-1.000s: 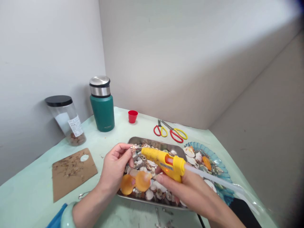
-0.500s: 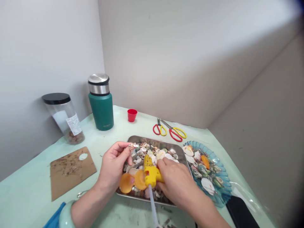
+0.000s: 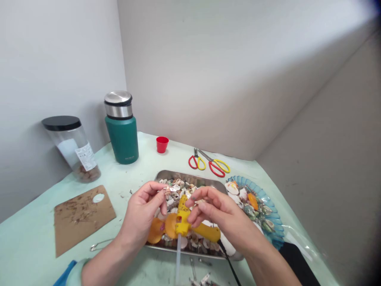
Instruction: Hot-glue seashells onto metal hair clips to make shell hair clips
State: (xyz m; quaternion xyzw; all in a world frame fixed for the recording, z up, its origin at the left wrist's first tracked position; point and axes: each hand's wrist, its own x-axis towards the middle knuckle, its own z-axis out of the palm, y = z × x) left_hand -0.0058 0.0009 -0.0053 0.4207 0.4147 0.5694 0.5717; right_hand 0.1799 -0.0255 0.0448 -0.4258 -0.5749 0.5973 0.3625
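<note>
Over the left part of a metal tray (image 3: 205,180) filled with seashells, my left hand (image 3: 146,206) pinches a small brown-and-white shell (image 3: 167,192) with a thin pale piece at its top. A yellow hot glue gun (image 3: 182,222) lies across the tray, its nozzle pointing away and a clear glue stick (image 3: 178,254) out of its back. Above its handle hovers my right hand (image 3: 217,210), fingers curled but apart, with nothing seen in them. Two orange scallop shells (image 3: 155,231) lie left of the gun.
A blue plate (image 3: 276,214) of shells stands right of the tray, near a black flat object (image 3: 297,262). Two pairs of scissors (image 3: 217,169), a red cup (image 3: 162,145), a green flask (image 3: 122,139) and a jar (image 3: 77,147) stand behind. Cardboard (image 3: 83,218) lies left; small metal clips (image 3: 205,278) lie in front.
My right hand has let go of the glue gun and lifted off its handle, which now rests on the tray. My left hand still holds the small shell. The view has shifted slightly.
</note>
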